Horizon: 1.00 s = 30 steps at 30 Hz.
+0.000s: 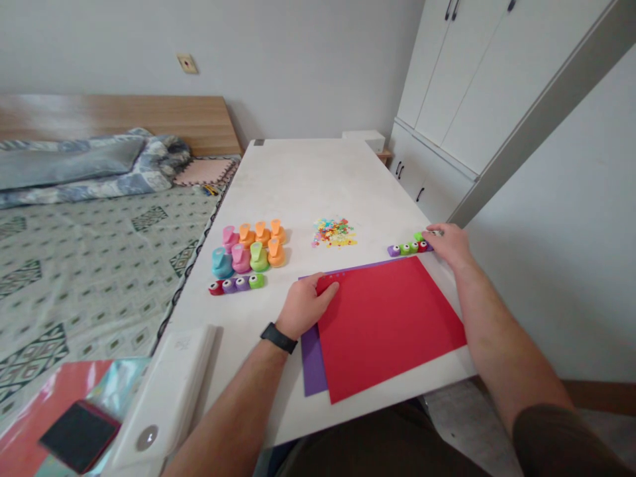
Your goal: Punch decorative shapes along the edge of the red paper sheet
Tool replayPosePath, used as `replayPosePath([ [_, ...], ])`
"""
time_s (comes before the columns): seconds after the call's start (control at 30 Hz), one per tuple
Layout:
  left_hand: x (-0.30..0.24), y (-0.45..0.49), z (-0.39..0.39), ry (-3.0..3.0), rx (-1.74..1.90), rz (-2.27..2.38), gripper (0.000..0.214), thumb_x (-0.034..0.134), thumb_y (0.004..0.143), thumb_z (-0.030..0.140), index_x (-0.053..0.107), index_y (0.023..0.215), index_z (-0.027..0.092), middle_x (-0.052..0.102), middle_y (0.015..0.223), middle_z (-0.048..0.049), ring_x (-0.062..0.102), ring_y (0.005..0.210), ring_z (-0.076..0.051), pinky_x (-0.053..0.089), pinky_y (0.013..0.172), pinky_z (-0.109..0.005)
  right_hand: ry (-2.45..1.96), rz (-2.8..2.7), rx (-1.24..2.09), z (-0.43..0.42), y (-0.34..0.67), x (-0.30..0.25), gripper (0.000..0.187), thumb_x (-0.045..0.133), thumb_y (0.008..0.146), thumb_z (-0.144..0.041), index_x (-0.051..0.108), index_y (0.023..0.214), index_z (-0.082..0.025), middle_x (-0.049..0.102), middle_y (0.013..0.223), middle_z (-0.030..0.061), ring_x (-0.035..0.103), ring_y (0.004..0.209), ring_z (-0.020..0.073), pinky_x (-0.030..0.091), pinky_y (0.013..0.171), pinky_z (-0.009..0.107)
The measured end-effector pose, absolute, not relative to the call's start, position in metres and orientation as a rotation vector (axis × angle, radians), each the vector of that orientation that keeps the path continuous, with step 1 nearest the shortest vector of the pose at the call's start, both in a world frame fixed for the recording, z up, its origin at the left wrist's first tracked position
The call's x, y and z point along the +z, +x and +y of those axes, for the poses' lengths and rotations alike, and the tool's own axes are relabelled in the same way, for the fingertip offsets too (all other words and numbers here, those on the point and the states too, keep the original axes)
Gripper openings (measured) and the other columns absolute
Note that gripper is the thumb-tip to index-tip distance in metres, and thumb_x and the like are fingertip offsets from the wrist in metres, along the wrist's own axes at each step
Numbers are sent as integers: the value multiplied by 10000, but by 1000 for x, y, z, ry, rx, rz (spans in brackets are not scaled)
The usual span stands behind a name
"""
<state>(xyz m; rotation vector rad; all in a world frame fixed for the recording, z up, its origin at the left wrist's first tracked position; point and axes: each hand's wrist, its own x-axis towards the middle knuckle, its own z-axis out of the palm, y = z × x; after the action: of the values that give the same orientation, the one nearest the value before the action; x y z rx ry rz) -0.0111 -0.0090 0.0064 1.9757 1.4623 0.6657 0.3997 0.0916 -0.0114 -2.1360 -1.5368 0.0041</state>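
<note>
My left hand [304, 306], with a black band on its wrist, grips the upper left corner of a red sheet of paper [392, 324], thumb on top. A few small punched holes show along the sheet's top edge by the thumb. Beneath it lies a purple sheet [313, 364], sticking out on the left. At the table's right edge, my right hand [451, 244] has its fingers closed on a small craft punch [436, 232], mostly hidden by the fingers. Just beside it is a row of small purple, green and red punches [405, 249].
Left of the paper stand larger orange, pink, blue and green punches [258, 255] and a row of small punches [236, 285]. Colourful confetti [334, 232] lies mid-table. A long white device [163, 397] sits at the left edge, with a dark phone-like object [79, 434] beside it.
</note>
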Motion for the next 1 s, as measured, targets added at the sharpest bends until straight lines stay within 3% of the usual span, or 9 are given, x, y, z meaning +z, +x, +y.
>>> replayPosePath([
  [0.33,11,-10,-11,1948,691,1479,279,547,947,416,665,823,196,704,752,-15,588,663,-153,361,618,-267,-2173,-1621,-75,96,398,-19,329,631,812,-480,824,935,-244,757,1047,112,639,1038,302,424,985,470],
  [0.6,10,-11,-12,1955,717,1471,272,555,942,399,643,790,191,682,729,-10,565,642,-143,341,601,-263,-1869,-1554,-210,83,376,-2,298,603,881,-413,770,972,-183,742,1017,161,623,989,289,409,980,470],
  [0.7,10,-11,-11,1949,721,1478,270,560,938,397,642,786,190,684,731,-13,570,648,-146,341,604,-265,-1713,-1487,-187,73,359,8,301,617,897,-442,745,1019,-198,728,1025,138,620,976,277,446,941,464],
  [0.87,8,-11,-11,1923,725,1464,269,553,941,407,648,807,194,689,743,-15,578,657,-149,357,613,-265,-1467,-1489,218,56,319,15,301,655,910,-486,717,1097,-258,735,1081,63,630,766,200,540,773,415],
  [1.0,7,-11,-10,1920,708,1476,289,549,941,429,644,800,196,677,722,-13,573,650,-152,363,608,-267,-1205,-1559,663,44,285,11,253,705,900,-474,689,1050,-270,723,1194,57,676,944,209,557,852,412],
])
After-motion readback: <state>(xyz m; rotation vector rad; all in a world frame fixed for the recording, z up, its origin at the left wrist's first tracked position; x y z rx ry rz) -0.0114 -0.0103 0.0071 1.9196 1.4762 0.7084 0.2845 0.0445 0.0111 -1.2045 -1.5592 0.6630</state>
